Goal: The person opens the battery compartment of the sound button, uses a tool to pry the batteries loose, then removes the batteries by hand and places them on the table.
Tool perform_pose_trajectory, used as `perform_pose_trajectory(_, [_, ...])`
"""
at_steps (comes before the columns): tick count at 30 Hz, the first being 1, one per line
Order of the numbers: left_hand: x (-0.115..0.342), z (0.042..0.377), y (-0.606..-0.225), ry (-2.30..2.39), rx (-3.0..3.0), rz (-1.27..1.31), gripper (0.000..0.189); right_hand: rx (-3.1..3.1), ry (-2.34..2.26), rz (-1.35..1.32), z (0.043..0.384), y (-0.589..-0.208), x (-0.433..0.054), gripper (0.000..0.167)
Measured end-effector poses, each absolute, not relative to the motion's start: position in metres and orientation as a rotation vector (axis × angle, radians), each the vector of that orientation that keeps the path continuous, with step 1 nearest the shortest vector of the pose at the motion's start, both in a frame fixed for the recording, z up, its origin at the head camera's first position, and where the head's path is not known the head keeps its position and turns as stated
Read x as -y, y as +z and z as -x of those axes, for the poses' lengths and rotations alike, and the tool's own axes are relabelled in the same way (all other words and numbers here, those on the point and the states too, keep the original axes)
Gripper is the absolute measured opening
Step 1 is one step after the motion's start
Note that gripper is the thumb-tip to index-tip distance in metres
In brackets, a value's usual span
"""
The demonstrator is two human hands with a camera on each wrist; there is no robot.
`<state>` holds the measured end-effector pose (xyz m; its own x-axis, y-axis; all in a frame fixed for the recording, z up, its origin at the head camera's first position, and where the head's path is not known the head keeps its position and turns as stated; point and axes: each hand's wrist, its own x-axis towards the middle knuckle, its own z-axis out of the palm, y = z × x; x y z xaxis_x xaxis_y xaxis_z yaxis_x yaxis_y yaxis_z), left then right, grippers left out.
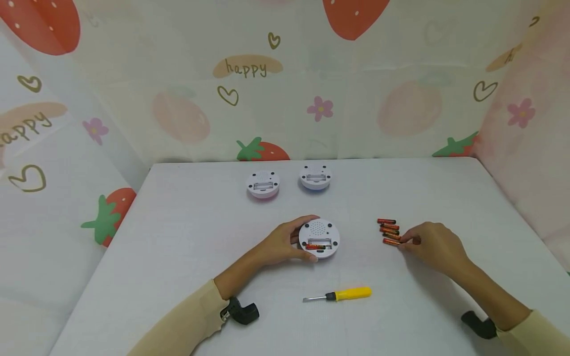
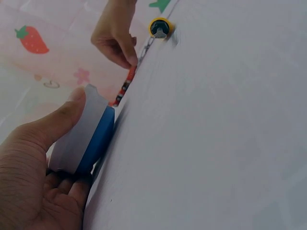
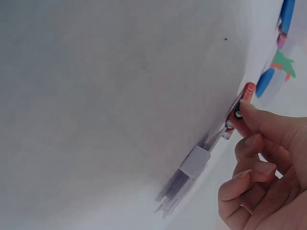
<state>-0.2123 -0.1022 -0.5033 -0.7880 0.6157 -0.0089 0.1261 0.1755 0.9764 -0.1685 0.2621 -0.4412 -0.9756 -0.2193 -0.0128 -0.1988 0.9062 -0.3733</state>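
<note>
My left hand (image 1: 285,242) grips a round white device (image 1: 318,228), its thumb at the near edge and fingers at the far edge. The left wrist view shows the device's blue lower part (image 2: 98,139). A red-and-black battery (image 1: 315,246) lies in its uncovered battery compartment. At the right, my right hand (image 1: 438,247) pinches the end of the nearest battery (image 1: 391,242) between thumb and finger. Several more red-and-black batteries (image 1: 386,221) lie in a stack of rows just beyond it on the table.
Two similar round devices, one pinkish below (image 1: 263,184) and one bluish below (image 1: 315,177), stand at the back with compartments uncovered. A yellow-handled screwdriver (image 1: 352,293) lies in front of the hands. Patterned cloth walls (image 1: 356,118) border the white table (image 1: 200,198).
</note>
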Motion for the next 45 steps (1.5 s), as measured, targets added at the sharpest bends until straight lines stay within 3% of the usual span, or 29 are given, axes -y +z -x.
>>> perform_pose_trajectory(13, [0.102,0.213,-0.503,1.635,-2.056,-0.706,0.096,-3.1,-0.507,0.378,0.168,-0.434,-0.252,0.011])
perform_pose_trajectory(29, [0.103,0.211,-0.502,1.624,-2.069,-0.69,0.097,-3.066,-0.609,0.591,0.155,-0.408,-0.183,0.008])
perform_pose_trajectory(45, [0.103,0.213,-0.504,1.633,-2.058,-0.71,0.096,-2.932,-0.584,0.743,0.16,-0.403,-0.133,0.016])
